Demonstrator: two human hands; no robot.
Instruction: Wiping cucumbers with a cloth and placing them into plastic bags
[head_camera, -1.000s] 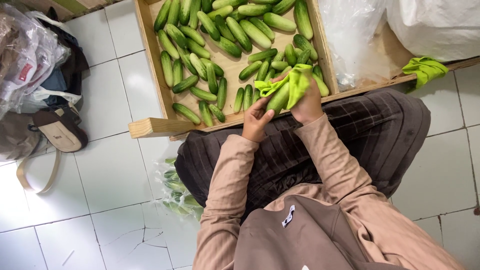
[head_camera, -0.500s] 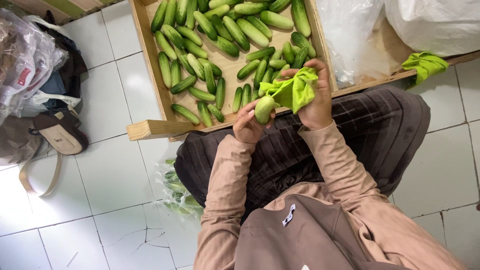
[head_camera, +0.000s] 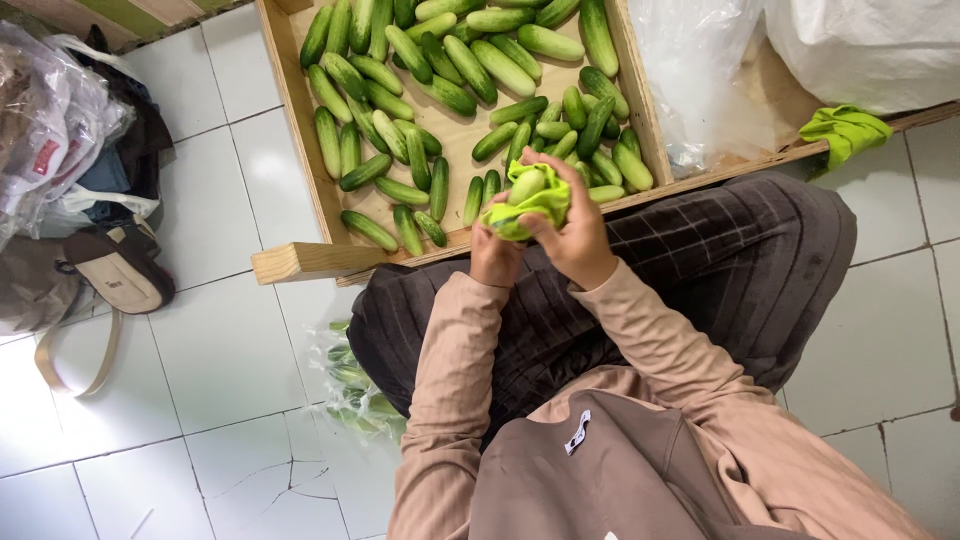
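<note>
Both grips are closed on one cucumber (head_camera: 527, 185) wrapped in a green cloth (head_camera: 540, 208): left hand (head_camera: 494, 255) below, right hand (head_camera: 575, 235) over it. They seem to sit above the wooden tray (head_camera: 300, 120) edge (more cucumbers lie inside).

At 9–10 o'clock we see a crinkly clear plastic bag (head_camera: 45, 120) w/ a small red-and-white label (head_camera: 44, 158). At 7 o'clock, a clear bag of cucumbers (head_camera: 352, 385). At 1 o'clock, clear plastic sheet (head_camera: 690, 70) beside a white sack (head_camera: 870, 45).
</note>
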